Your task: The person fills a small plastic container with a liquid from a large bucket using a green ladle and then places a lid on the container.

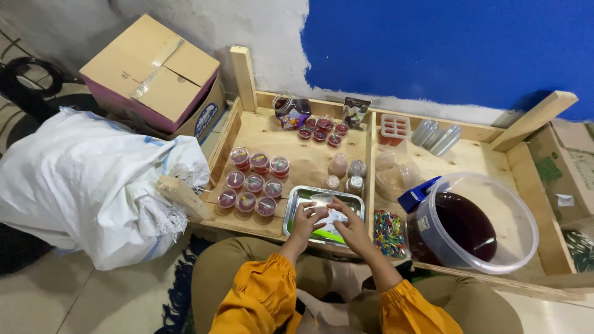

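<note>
A small clear cup [327, 213] is held between the left hand [305, 221] and right hand [350, 224], both grips closed on it, above the steel tray [296, 201].

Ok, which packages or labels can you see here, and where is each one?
Taped tan cardboard box: top left, purple sides, round blue label.
Small dark glossy pouch: against the wall, back of the wooden tray.
Brown cardboard box: far right, green print.
Clear plastic bucket: right, small white label.

Filled cups [253, 181] sit left of the tray [297, 199] (tub [473, 222] right).
</note>
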